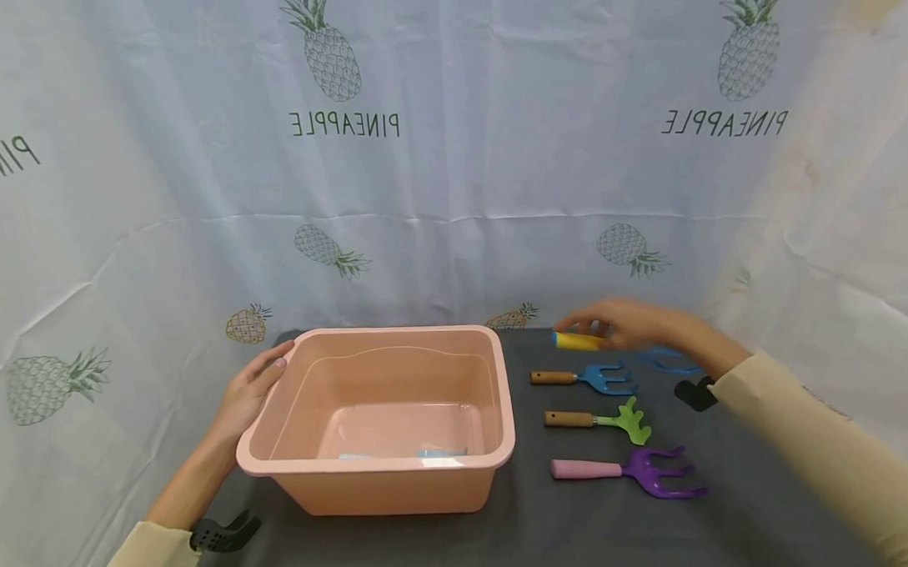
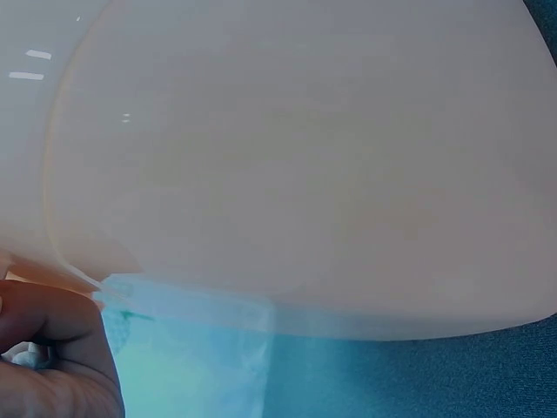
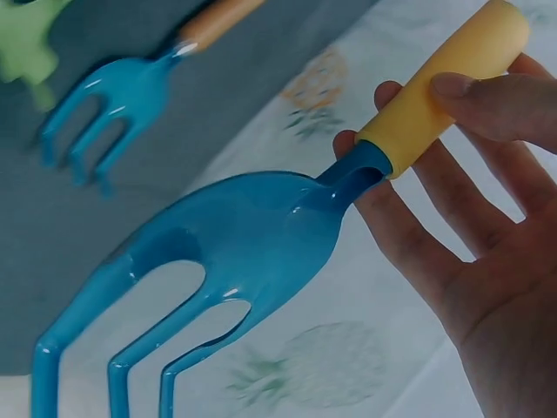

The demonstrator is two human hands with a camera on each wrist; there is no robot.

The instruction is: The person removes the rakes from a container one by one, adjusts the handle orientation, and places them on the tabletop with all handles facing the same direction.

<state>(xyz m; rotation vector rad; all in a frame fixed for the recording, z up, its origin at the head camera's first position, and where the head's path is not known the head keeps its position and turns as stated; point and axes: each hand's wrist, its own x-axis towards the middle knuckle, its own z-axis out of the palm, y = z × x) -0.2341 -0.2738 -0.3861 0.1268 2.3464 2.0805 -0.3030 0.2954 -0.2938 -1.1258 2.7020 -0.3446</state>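
My left hand (image 1: 242,401) grips the left rim of a pale pink plastic basin (image 1: 379,505), its curled fingers also showing at the lower left of the left wrist view. Past the basin's right side, at the back of the table, my right hand (image 1: 639,322) holds a garden hand fork (image 3: 252,226) by its yellow handle (image 3: 444,91). Thumb and fingers are wrapped about that handle. The fork's blue, three-pronged head points away from the basin, partly hidden behind the right wrist in the head view. Light blue pieces (image 1: 441,452) show on the basin's floor, mostly cut off by the near rim.
Right of the basin lie three more hand forks in a column: a small blue one (image 1: 603,378), a green one (image 1: 630,421), both wooden-handled, and a purple one (image 1: 652,473) with a pink handle. A pineapple-print curtain (image 1: 450,167) encloses the dark table (image 1: 403,556).
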